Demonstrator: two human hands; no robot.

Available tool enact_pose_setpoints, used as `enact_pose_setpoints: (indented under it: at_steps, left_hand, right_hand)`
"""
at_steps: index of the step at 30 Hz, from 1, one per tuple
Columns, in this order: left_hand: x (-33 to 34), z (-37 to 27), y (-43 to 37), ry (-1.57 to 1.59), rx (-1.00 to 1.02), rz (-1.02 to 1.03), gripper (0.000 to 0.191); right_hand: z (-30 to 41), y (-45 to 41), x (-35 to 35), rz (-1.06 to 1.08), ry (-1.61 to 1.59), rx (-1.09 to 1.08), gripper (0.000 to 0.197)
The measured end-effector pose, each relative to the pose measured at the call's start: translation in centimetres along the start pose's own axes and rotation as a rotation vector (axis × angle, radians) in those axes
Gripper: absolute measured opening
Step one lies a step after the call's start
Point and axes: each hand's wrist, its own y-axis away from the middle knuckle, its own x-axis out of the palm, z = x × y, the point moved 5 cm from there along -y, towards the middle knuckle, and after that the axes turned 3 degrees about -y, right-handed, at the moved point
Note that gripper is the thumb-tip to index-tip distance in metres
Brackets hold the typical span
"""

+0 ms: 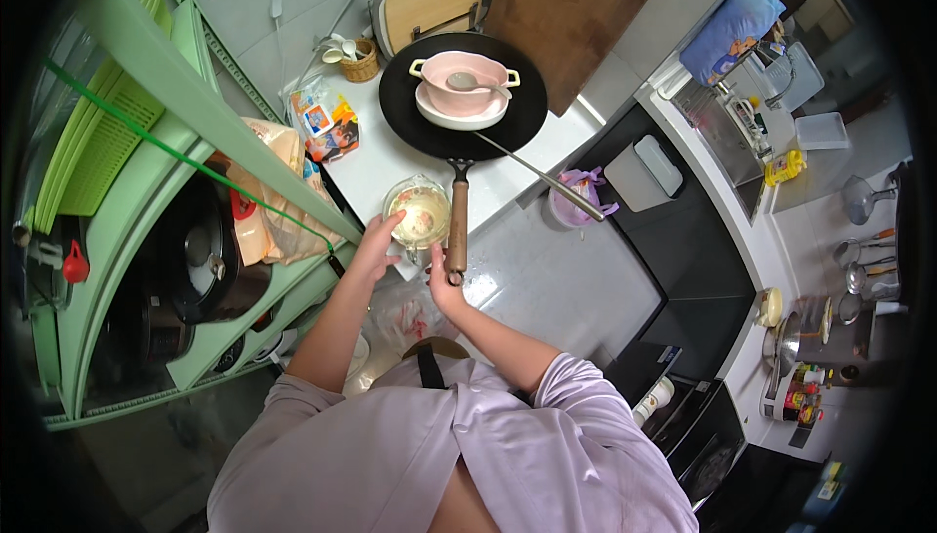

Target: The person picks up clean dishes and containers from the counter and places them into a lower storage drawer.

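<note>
A clear glass bowl with a flower pattern is at the near corner of the white counter. It has a small glass handle on the near side. My left hand grips its left side, thumb over the rim. My right hand is at the near right side, its thumb against the glass and its other fingers partly hidden. Just above that hand passes the wooden handle of a black wok. In the wok, a pink two-handled pot holds a spoon and rests in a white dish.
A long metal rod juts from the wok past the counter edge. A printed food bag and a wicker cup stand left. Green shelving rises close on my left. A purple-bagged bin hangs right; a cutting board leans behind.
</note>
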Motion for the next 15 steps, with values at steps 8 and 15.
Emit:
enact_pose_setpoints:
  at_steps: [8,15]
  left_hand:
    - [-0.7,2.2,-2.8,0.400,-0.100,0.230,0.042]
    - [-1.3,-2.5,3.9,0.396,0.101,0.294,0.045]
  right_hand:
    - [4.0,0.7,2.6,-0.021,-0.400,0.219,0.051]
    - [8.5,2.9,2.8,0.009,-0.525,0.104,0.051]
